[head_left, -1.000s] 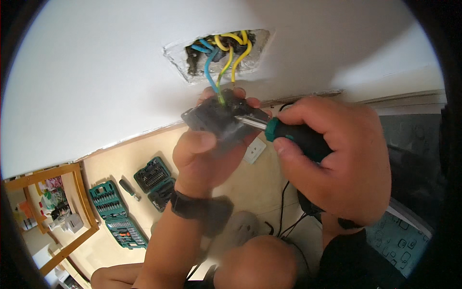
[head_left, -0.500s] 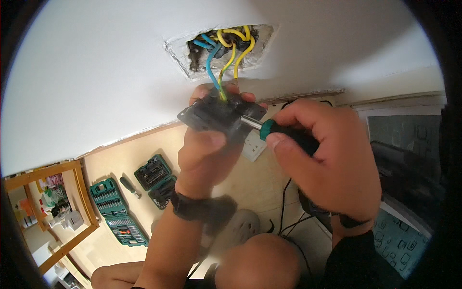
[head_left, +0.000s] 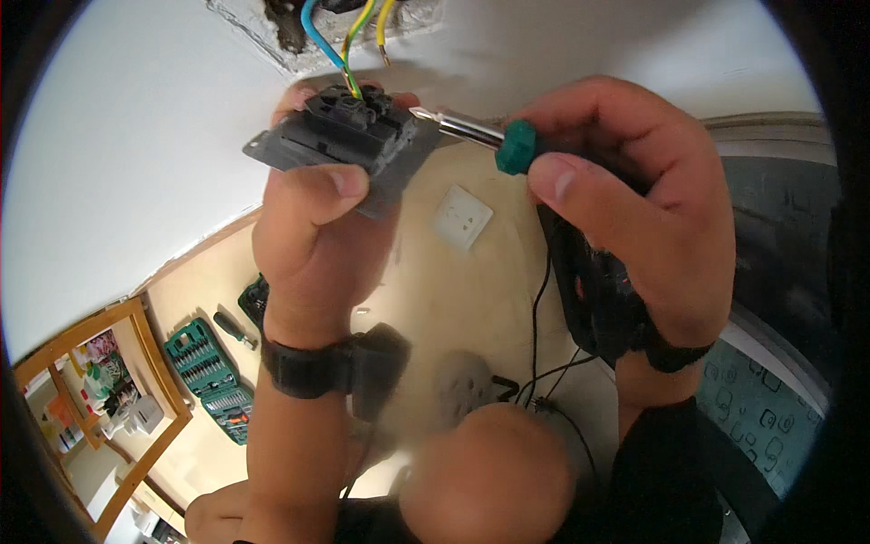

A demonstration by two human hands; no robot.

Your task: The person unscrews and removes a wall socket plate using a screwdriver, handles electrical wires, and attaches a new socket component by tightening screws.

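The person's left hand [head_left: 313, 218] grips a dark grey plastic socket unit [head_left: 340, 136], thumb pressed along the near side and fingertips showing over the far edge. The unit is held up in front of the white wall [head_left: 136, 136], its back turned towards the person, just below a rough rectangular hole [head_left: 417, 16] in the plaster. A blue insulated wire [head_left: 323, 38] and a green-and-yellow striped wire [head_left: 354, 36] run down from the hole to the back of the unit. Beside them a plain yellow wire [head_left: 382, 29] hangs with its bare copper end free, apart from the unit.

The right hand [head_left: 648, 181] is wrapped around a screwdriver with a green-and-black handle and a steel shaft [head_left: 471, 130], its tip pointing left at the unit's edge; from here I can't tell whether it touches.

Under the hands, a square white socket faceplate [head_left: 462, 218] lies on the pale floor [head_left: 426, 313]. Off to the left, an unfolded green tool case [head_left: 207, 374] rests near a short dark-handled screwdriver [head_left: 234, 329]. Thin black cables [head_left: 536, 317] trail across the floor on the right.
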